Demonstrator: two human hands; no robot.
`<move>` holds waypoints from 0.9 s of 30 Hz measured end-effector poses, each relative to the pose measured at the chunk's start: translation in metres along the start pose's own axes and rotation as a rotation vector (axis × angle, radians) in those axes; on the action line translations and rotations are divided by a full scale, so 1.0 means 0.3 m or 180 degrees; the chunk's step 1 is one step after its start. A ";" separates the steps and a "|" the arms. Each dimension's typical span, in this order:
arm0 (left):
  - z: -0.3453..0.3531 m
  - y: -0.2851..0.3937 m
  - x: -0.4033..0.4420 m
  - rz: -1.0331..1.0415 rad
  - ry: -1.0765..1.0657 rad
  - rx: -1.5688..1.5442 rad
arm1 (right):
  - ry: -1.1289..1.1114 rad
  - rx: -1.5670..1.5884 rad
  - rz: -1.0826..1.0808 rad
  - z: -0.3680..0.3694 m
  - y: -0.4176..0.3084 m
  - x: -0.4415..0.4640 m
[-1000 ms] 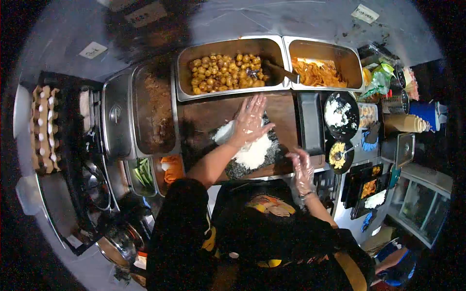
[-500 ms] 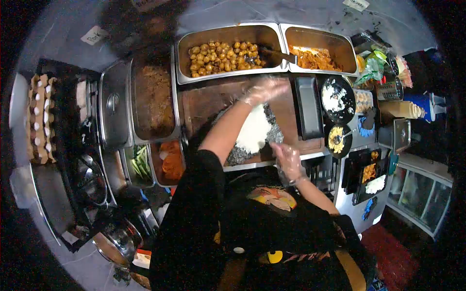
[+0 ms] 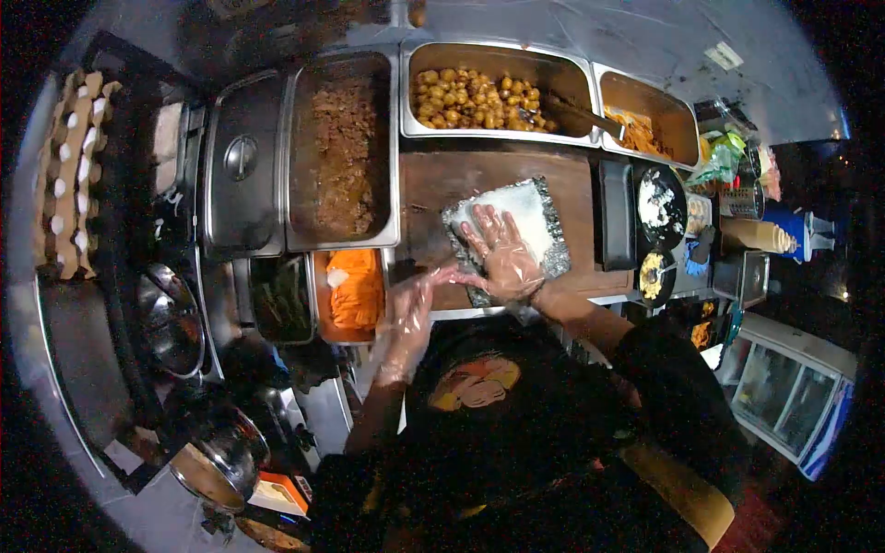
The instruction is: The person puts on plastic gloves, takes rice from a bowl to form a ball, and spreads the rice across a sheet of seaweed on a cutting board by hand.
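A dark seaweed sheet (image 3: 556,265) lies on the brown board (image 3: 429,180), with a white layer of rice (image 3: 546,221) spread over most of it. Flat on the rice rests my right hand (image 3: 505,258), in a clear plastic glove, its fingers spread. My left hand (image 3: 415,309), also gloved, is held at the sheet's lower left, fingers stretched toward my right hand. Nothing shows in its grasp. Whether its fingertips touch the sheet or my other hand, I cannot tell.
Behind the board stand a pan of small round brown balls (image 3: 479,97) and a pan of orange food (image 3: 641,129). Left are a pan of browned minced food (image 3: 341,157), a lidded pan (image 3: 244,170) and orange strips (image 3: 355,290). A black tray (image 3: 616,217) stands right.
My left hand has drawn back from above the rice to the lower left. My right hand has moved from the sheet's lower right edge onto the rice. The view has shifted.
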State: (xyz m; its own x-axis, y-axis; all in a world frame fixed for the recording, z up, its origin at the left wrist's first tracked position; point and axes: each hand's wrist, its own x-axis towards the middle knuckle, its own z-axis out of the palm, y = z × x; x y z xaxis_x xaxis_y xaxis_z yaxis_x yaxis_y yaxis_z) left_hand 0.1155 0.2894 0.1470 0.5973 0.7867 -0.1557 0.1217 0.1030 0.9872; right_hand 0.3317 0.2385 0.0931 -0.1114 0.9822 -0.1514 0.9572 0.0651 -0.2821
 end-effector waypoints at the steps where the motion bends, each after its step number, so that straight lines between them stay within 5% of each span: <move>1: -0.014 -0.001 -0.008 0.0002 0.0013 -0.0008 | -0.0018 0.0003 -0.0016 0.000 -0.013 0.019; 8: -0.017 -0.195 -0.040 0.0710 0.0606 -0.0732 | -0.0212 0.0005 -0.0038 -0.026 -0.055 0.165; 17: 0.047 -0.328 -0.082 0.0403 0.0605 -0.1144 | 0.0312 -0.0446 -0.0185 -0.002 -0.015 0.388; 20: 0.110 -0.294 -0.062 0.1354 0.0952 -0.0920 | 0.0010 -0.0245 0.0108 -0.034 -0.017 0.466; 22: 0.134 -0.261 -0.072 0.1641 0.1169 -0.0397 | 0.0181 -0.0359 0.0048 -0.046 -0.022 0.495; 23: 0.092 -0.231 -0.114 -0.0054 0.0324 -0.0349 | 0.0132 -0.0063 -0.0004 -0.052 -0.015 0.511; 24: 0.112 -0.210 -0.114 -0.0049 0.0347 -0.0321 | 0.0062 0.0225 -0.0060 -0.062 -0.007 0.522; 26: 0.144 -0.175 -0.073 0.0858 0.0388 0.1268 | 0.0167 0.1287 -0.0058 -0.099 0.029 0.531; 27: 0.148 -0.121 -0.056 0.0149 -0.0153 0.1985 | 0.0205 0.1317 -0.0061 -0.096 0.066 0.503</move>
State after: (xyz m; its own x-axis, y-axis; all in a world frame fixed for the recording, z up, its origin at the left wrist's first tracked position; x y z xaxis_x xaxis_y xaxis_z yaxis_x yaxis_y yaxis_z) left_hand 0.1361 0.2455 0.1121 0.6465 0.7520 -0.1286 0.5255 -0.3168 0.7896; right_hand 0.3414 0.3932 0.0920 -0.0986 0.9913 -0.0867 0.7655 0.0199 -0.6431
